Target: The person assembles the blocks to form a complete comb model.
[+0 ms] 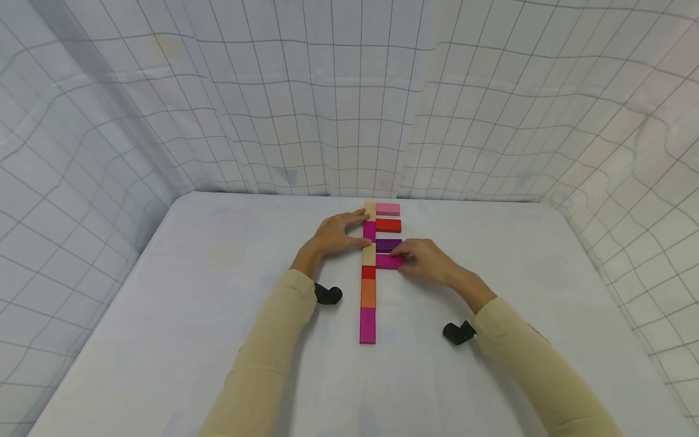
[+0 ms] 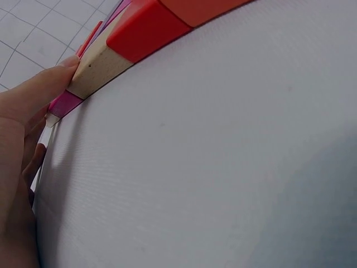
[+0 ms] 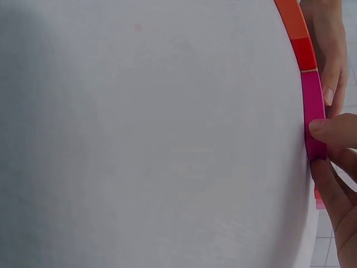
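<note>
A straight column of coloured blocks lies on the white table, with several blocks set side-on along its right. My left hand (image 1: 334, 235) rests against the column's left side, fingers fairly straight. Its thumb touches a plain wooden block (image 2: 100, 70), and its fingertips reach the top wooden block (image 1: 370, 210). With thumb and fingers, my right hand (image 1: 427, 261) pinches the outer end of a magenta block (image 1: 385, 261), whose inner end meets the column. Just above that lies a purple block (image 1: 388, 244), then a red block (image 1: 388, 226) and a pink block (image 1: 388, 209).
The column continues toward me with a small red block (image 1: 368, 272), an orange block (image 1: 368, 294) and a magenta end block (image 1: 368, 326). White table surface (image 1: 218, 303) spreads on both sides. A gridded curtain (image 1: 338, 109) hangs behind the table and along its sides.
</note>
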### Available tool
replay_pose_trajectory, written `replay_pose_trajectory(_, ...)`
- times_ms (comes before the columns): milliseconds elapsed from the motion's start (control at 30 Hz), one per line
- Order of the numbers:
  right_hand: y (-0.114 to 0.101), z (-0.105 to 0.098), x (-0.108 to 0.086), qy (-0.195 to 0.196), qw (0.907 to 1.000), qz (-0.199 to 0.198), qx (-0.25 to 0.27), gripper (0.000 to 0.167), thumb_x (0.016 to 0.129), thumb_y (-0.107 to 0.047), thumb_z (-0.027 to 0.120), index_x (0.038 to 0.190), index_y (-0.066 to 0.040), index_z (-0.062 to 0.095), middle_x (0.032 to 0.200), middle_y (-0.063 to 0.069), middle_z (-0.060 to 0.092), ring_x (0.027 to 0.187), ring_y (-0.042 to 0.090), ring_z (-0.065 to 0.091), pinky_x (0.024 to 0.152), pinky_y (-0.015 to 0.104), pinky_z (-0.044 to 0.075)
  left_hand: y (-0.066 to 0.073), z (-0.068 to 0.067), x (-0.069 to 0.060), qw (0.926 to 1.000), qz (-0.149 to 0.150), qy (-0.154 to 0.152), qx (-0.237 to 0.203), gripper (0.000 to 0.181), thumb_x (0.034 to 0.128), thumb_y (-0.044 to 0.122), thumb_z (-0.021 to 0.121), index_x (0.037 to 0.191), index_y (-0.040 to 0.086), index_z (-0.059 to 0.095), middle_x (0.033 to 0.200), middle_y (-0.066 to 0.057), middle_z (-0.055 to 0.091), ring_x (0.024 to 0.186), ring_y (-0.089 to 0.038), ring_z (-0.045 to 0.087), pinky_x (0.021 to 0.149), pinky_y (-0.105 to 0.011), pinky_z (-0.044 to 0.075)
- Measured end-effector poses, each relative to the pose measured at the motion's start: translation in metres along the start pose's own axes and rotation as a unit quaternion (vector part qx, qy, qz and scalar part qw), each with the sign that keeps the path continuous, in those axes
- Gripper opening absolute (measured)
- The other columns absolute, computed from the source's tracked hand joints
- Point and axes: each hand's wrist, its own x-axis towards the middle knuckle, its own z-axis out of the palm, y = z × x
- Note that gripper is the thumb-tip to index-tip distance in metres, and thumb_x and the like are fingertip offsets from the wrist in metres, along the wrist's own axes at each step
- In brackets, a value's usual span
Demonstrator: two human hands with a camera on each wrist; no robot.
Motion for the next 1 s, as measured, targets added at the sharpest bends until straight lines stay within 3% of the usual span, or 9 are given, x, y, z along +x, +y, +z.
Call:
replay_pose_trajectory(733, -0.0043, -0.0001, 0.0003, -0.009, 0.9999, 0.005, 0.001, 0.035, 0.093, -0.006, 0.078, 0.126, -0.002, 0.072, 0.121, 0.011, 0.069, 0.108, 0.025, 0.064, 0.096, 0.039, 0.055, -0.0004, 0.0009, -0.002, 0.9999, 0.002, 0.0, 0.014, 0.077, 0.0937, 0.051, 0.07, 0.16, 0.022, 0.044, 0.167, 0.006, 0.029, 0.152, -0.026, 0.028, 0.122, -0.055, 0.02)
replay_pose_trajectory(1000, -0.0047, -0.0067, -0.0024, -0.013, 0.9997, 0.02, 0.003, 0.037, 0.093, -0.012, 0.078, 0.128, -0.004, 0.071, 0.124, 0.009, 0.069, 0.112, 0.026, 0.063, 0.097, 0.041, 0.055, -0.0058, 0.0019, -0.0031, 0.9998, -0.01, -0.009, -0.013, 0.084, 0.0912, 0.057, 0.07, 0.163, 0.026, 0.038, 0.168, 0.002, 0.03, 0.152, -0.029, 0.027, 0.121, -0.059, 0.018)
